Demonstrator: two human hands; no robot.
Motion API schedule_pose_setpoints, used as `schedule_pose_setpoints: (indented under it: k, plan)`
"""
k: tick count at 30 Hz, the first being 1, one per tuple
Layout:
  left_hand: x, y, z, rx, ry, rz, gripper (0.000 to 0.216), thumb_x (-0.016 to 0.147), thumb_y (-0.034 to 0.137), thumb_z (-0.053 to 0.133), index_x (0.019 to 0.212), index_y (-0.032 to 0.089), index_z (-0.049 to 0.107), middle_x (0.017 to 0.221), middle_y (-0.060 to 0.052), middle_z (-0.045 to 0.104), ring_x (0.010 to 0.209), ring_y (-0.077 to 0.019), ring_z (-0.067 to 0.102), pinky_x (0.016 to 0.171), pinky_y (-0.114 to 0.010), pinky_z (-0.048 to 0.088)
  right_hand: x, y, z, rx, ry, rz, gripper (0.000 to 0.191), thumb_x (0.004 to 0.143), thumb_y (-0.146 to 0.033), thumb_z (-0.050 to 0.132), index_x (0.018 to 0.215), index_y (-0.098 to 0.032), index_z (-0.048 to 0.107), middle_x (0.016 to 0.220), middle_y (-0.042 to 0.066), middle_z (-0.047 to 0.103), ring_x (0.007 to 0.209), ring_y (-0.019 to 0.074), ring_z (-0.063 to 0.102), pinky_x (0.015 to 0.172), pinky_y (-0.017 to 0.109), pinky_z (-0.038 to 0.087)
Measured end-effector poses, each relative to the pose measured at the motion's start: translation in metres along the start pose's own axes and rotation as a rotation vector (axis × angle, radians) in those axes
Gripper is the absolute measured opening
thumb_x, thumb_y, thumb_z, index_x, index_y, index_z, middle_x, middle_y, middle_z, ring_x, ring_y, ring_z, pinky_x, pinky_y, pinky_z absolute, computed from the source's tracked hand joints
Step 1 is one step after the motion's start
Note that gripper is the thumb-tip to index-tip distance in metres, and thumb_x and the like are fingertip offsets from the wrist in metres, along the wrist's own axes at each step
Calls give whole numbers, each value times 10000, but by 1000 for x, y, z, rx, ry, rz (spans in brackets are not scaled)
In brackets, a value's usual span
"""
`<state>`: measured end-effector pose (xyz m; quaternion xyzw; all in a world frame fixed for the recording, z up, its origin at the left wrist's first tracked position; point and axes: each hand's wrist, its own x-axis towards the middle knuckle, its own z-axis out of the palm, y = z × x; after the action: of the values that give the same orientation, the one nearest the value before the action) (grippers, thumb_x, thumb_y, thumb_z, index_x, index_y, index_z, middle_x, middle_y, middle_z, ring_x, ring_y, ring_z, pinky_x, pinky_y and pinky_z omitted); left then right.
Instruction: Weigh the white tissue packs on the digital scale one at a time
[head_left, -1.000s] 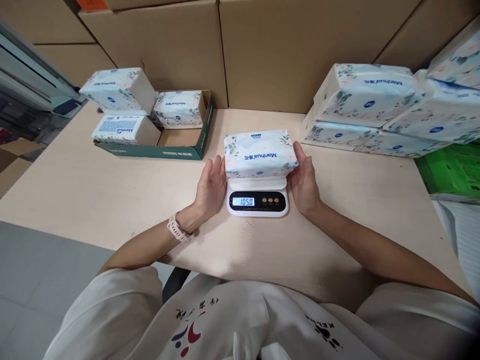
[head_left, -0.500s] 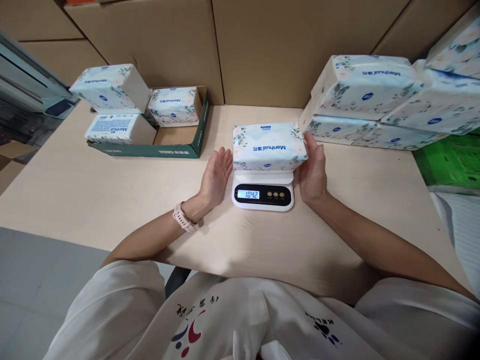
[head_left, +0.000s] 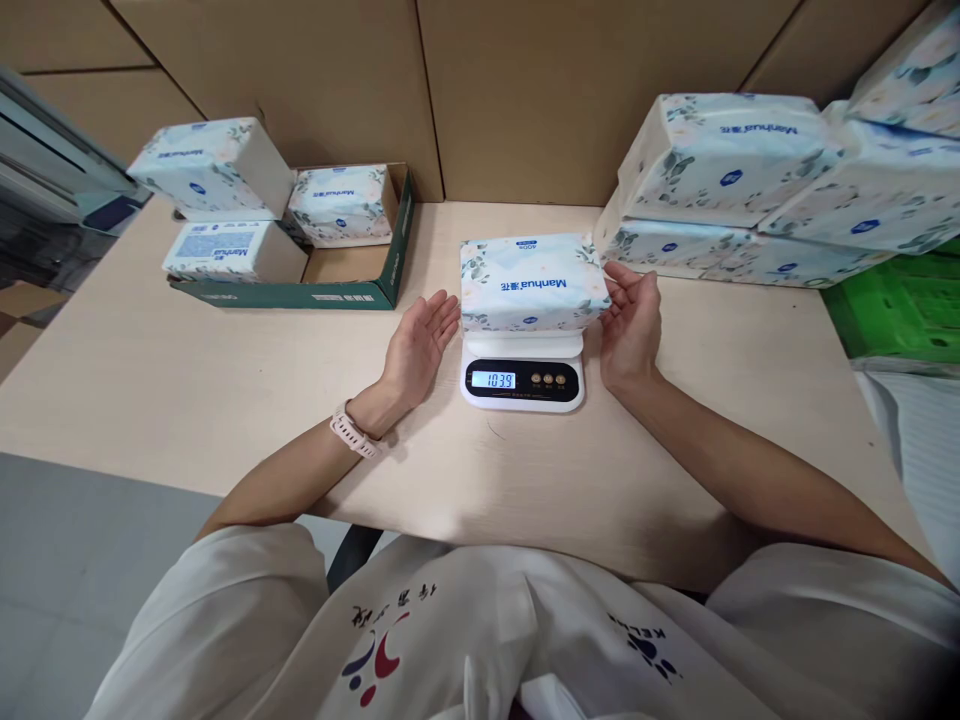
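Observation:
A floral pack of tissues (head_left: 534, 283) rests on a white digital scale (head_left: 523, 400), whose lit display reads 103.9. Just left of the pack is my left hand (head_left: 420, 345), palm turned inward and fingers stretched out, a small gap between them and the pack. On the other side my right hand (head_left: 631, 325) is open, its fingers by the pack's right end; whether the fingertips touch it I cannot tell. A pale pink wristband (head_left: 354, 430) is on my left wrist.
At the left, a green cardboard tray (head_left: 300, 296) holds several tissue packs (head_left: 341, 205). More packs (head_left: 739, 165) are stacked at the back right, beside a green crate (head_left: 900, 310). Large cardboard boxes (head_left: 585, 100) line the back of the table (head_left: 225, 400).
My left hand has shifted slightly away from the pack, and my right hand has opened a little. The scale's reading has gone from 104.2 to 103.9. The view has tilted slightly.

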<state>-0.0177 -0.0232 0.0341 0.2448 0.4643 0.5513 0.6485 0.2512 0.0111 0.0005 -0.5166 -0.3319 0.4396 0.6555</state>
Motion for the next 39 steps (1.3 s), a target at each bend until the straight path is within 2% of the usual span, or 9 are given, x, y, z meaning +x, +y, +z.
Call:
schedule_pose_setpoints:
  k: [6,12,17,21,25,28,33,36,39]
  plan:
    - [3,-3,-5,29,-47,42,496,1079,607,703,1364,210,787,1633,-147,786,1745,-331,582,1497,-443,443,1,0,0,-25,6,-21,797,1007,-1001,481,1173,-272,757,1219,92,797,1302,287,778,1111,495,693]
    - [2,-4,-5,68,-50,87,385,1008,560,750,1164,214,814,1490,-154,838,1692,-362,619,1490,-489,444,-6,-1,3,-12,45,-74,788,987,-1066,401,900,-322,649,1067,107,790,1313,356,730,1168,624,664]
    - [0,-5,-3,74,-37,105,344,976,548,771,1049,214,816,1376,-149,859,1636,-360,653,1475,-494,457,-9,-1,0,-13,29,-59,768,958,-1070,449,822,-325,577,1067,109,801,1417,380,709,1180,656,665]
    - [0,-4,-3,98,-51,109,361,972,577,781,1006,220,820,1331,-137,869,1628,-367,650,1472,-502,447,-10,2,-4,-85,-1,-162,716,1008,-993,432,846,-320,615,1151,100,803,1507,381,701,1234,667,662]
    - [1,-4,-4,97,-67,115,353,971,559,762,1029,217,827,1329,-136,869,1608,-362,666,1464,-497,447,-16,1,-3,-124,38,-225,667,1073,-904,413,855,-317,644,1122,91,799,1520,375,718,1327,683,614]
    - [2,-5,-6,94,-73,118,349,968,546,753,1047,216,833,1345,-135,870,1608,-358,667,1467,-489,450,-21,-3,-2,-160,28,-291,612,1092,-841,458,857,-310,653,1115,94,801,1487,378,737,1290,664,629]
    - [0,-6,-7,114,-86,139,391,967,566,753,1111,217,855,1483,-146,845,1679,-382,621,1490,-523,426,-26,-6,-5,-183,-22,-252,556,1092,-808,488,918,-324,697,1175,73,784,1514,357,690,1331,645,598]
    - [-6,-5,-2,144,-176,196,439,973,573,795,1219,223,893,1619,-124,801,1775,-393,526,1538,-511,357,-30,-8,-6,-224,-88,-251,573,1077,-858,517,1044,-329,737,1255,65,778,1533,334,657,1443,626,500]
    - [-13,-4,8,147,-287,203,511,981,546,863,1384,232,887,1704,-100,755,1868,-392,384,1568,-505,311,-35,-9,-6,-240,-156,-313,628,1060,-883,571,1281,-323,751,1393,77,773,1525,334,670,1464,621,469]
